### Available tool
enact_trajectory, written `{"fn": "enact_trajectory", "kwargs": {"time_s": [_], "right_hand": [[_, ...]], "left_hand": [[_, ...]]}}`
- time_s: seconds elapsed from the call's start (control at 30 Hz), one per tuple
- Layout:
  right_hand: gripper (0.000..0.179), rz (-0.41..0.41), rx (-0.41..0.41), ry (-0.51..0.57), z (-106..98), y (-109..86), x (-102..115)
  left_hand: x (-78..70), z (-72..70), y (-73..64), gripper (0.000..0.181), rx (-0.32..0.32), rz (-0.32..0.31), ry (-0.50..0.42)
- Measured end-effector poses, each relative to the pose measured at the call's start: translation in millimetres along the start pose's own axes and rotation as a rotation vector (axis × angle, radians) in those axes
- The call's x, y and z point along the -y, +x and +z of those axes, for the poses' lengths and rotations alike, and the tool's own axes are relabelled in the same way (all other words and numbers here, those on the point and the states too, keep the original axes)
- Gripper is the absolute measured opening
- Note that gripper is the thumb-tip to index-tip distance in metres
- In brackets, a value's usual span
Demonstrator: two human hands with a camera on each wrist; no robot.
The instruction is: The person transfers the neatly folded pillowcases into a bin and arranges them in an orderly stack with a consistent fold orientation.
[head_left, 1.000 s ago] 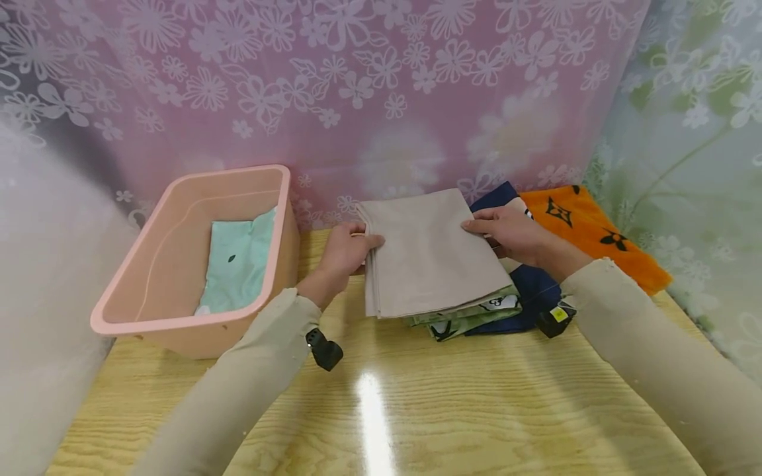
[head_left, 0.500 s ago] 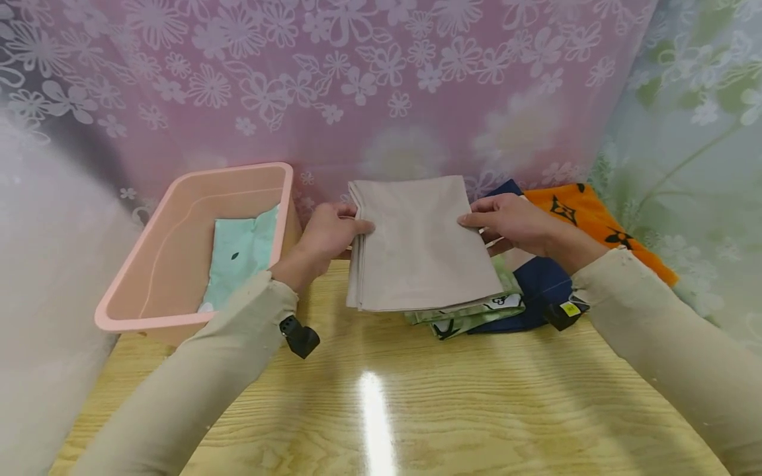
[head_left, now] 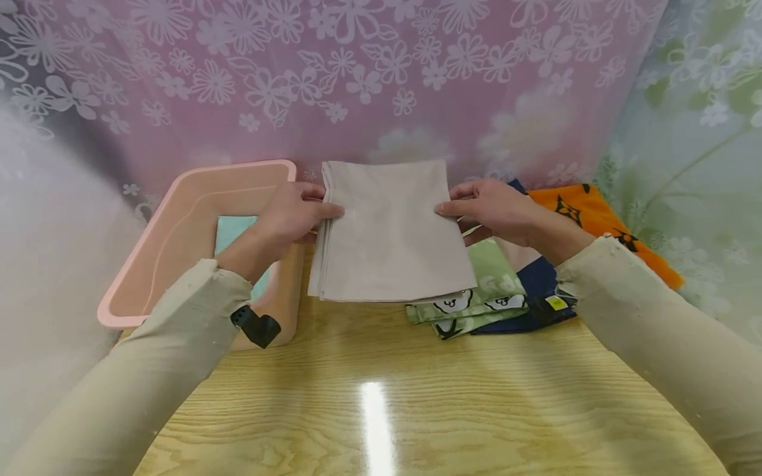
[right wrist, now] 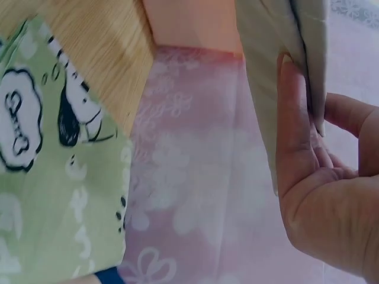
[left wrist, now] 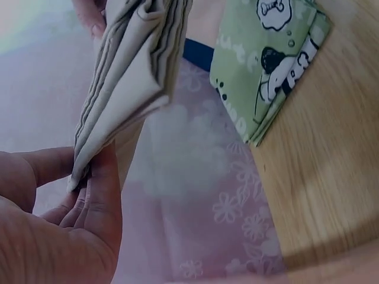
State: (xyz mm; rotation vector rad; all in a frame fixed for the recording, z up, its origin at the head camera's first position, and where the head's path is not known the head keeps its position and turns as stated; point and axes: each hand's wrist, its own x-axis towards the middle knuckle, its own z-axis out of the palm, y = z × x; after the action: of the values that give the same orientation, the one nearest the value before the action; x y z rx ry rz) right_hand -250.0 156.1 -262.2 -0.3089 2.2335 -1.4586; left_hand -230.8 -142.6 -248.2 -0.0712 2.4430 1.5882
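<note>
A folded beige cloth [head_left: 389,231] hangs between both hands, raised over the table in the head view. My left hand [head_left: 288,215] pinches its left edge, thumb on the front face and fingers behind. On the opposite edge my right hand [head_left: 497,211] pinches it the same way. The left wrist view shows the many stacked folds of the beige cloth [left wrist: 133,71] from the side, with the left hand [left wrist: 65,219] gripping a corner. In the right wrist view, fingers of the right hand [right wrist: 325,177] reach behind the beige cloth [right wrist: 260,71].
A pink plastic bin [head_left: 137,284] stands at the left, a mint cloth [head_left: 232,231] inside, partly behind the left arm. To the right lie a folded green printed cloth [head_left: 494,264], a navy cloth [head_left: 542,284] and an orange cloth [head_left: 595,205]. A floral curtain [head_left: 381,79] backs the table [head_left: 333,396].
Both hands have carried the beige cloth left and up, off the green cloth and toward the bin. More of the green cloth shows now, and the left arm covers part of the bin.
</note>
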Motion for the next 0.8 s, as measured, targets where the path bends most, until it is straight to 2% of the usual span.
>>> {"fn": "enact_trajectory", "kwargs": {"time_s": [0.17, 0.43, 0.53, 0.67, 0.8], "right_hand": [[0.030, 0.000, -0.017, 0.072, 9.2, 5.9, 8.9], [0.030, -0.020, 0.023, 0.167, 25.0, 15.4, 19.2], [0.026, -0.053, 0.060, 0.212, 33.8, 19.0, 24.7], [0.023, -0.085, 0.082, 0.257, 48.4, 27.4, 34.5], [0.022, -0.090, 0.070, 0.320, 64.4, 39.1, 43.1]], "left_hand": [[-0.3, -17.3, -1.7, 0.037, 0.017, -0.013, -0.002], [3.8, -43.3, -13.7, 0.029, 0.037, 0.031, 0.038], [4.1, -56.4, -20.2, 0.032, 0.005, 0.046, 0.079], [7.3, -75.1, -27.5, 0.043, -0.075, 0.033, 0.127], [14.0, -93.6, -28.3, 0.050, -0.070, 0.042, 0.112]]}}
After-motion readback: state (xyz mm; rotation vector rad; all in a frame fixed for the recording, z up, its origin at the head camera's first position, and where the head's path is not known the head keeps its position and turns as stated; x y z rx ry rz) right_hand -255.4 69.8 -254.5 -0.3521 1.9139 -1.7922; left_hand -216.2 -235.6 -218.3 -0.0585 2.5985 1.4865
